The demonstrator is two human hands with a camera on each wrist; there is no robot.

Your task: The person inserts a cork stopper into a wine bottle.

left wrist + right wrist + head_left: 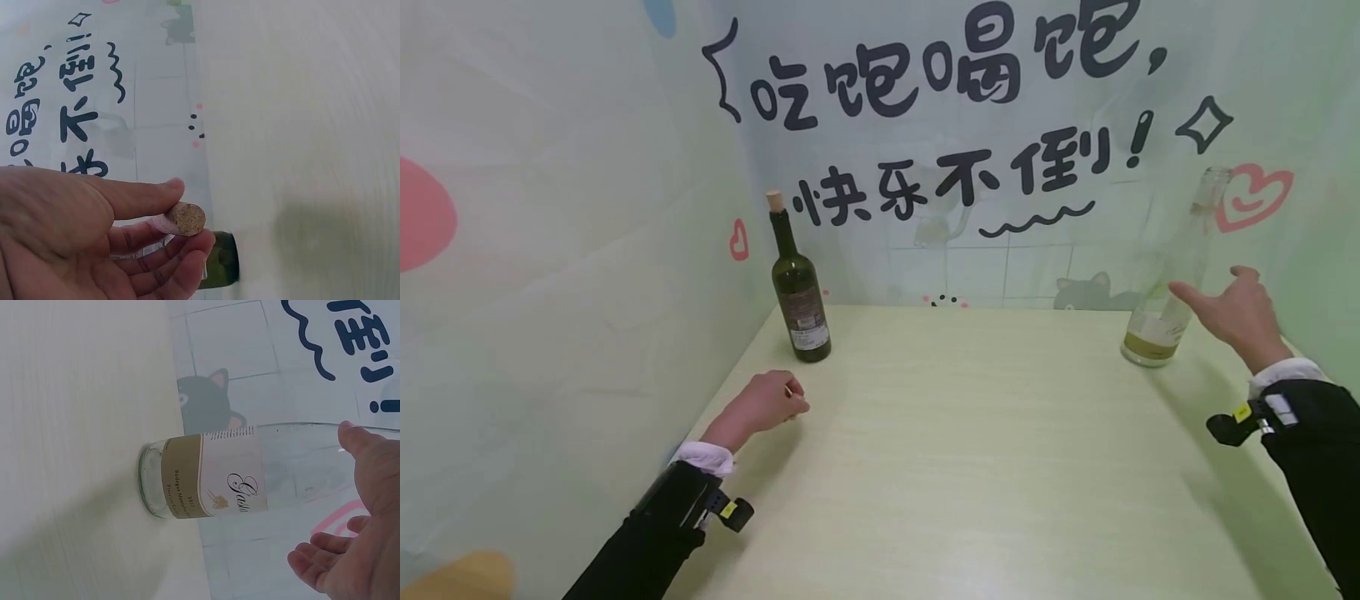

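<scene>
My left hand [766,402] pinches a cork [189,219] between thumb and fingers, in front of a dark green wine bottle [802,304]. That bottle stands upright at the table's back left, with a cork stopper [775,200] in its mouth. At the back right stands a clear glass bottle [1157,321] with a white and gold label [212,475], its mouth uncorked. Beside it is my right hand [1238,317], thumb spread from the fingers. In the right wrist view the thumb [359,439] overlaps the glass, and the fingers [319,553] are apart from it.
A pale wooden table [970,450] stretches between the two bottles. Behind it hangs a printed backdrop [865,267] with large dark lettering, and a printed sheet [572,317] lines the left side. The right side is walled by a pale green sheet [1326,275].
</scene>
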